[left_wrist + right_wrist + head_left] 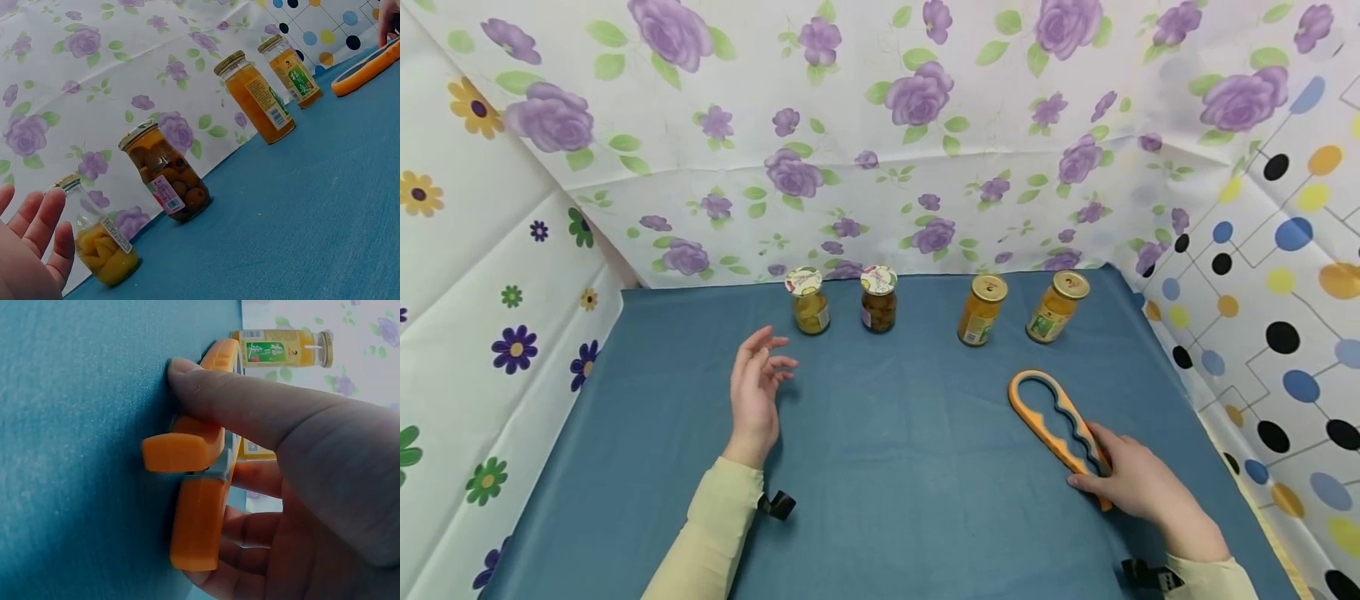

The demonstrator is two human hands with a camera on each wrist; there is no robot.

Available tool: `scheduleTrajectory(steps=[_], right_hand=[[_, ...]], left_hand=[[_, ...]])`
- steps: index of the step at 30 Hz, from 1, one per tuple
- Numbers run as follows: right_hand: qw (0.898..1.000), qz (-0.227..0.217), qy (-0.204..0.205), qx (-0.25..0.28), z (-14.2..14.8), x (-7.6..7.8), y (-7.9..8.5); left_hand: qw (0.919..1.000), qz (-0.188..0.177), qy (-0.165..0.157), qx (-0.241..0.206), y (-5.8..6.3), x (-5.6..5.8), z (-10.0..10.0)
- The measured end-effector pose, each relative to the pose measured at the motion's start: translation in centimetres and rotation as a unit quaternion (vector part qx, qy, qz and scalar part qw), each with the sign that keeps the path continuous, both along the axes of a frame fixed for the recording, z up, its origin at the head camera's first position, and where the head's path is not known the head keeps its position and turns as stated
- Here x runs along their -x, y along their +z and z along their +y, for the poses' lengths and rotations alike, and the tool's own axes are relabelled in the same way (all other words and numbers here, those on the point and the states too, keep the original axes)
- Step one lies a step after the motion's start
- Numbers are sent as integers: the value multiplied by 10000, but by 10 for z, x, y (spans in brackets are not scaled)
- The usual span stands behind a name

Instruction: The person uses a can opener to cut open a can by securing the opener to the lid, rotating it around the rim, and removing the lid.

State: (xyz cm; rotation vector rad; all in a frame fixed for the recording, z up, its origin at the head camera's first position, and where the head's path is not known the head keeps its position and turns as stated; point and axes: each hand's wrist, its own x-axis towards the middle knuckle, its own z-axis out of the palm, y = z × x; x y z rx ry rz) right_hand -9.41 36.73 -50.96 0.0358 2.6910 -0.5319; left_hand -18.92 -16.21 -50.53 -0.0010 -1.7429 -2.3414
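Two white-lidded jars (811, 312), two gold-lidded jars (980, 317), one orange opener (1052, 441) gripped by right hand (1138, 479); left hand (755, 404) relaxed

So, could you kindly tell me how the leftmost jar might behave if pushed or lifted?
The leftmost jar is probably fragile, since it looks like clear glass. It is likely fairly heavy for its size, with yellow pieces filling its lower part. A high push might tip it, as it stands upright and is taller than wide.
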Motion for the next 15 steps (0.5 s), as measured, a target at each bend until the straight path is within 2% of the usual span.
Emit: scheduleTrajectory(steps=[5, 13, 15], right_hand=[[10000, 9, 22, 58, 1, -1, 0], [9989, -385, 8, 252, 0, 3, 6], [9980, -510, -98, 373, -1, 4, 7]], left_hand=[[9999, 75, -27, -65, 0, 1, 2], [9998, 111, 38, -137, -1, 0, 3], [9998, 99, 69, -165, -2, -1, 3]])
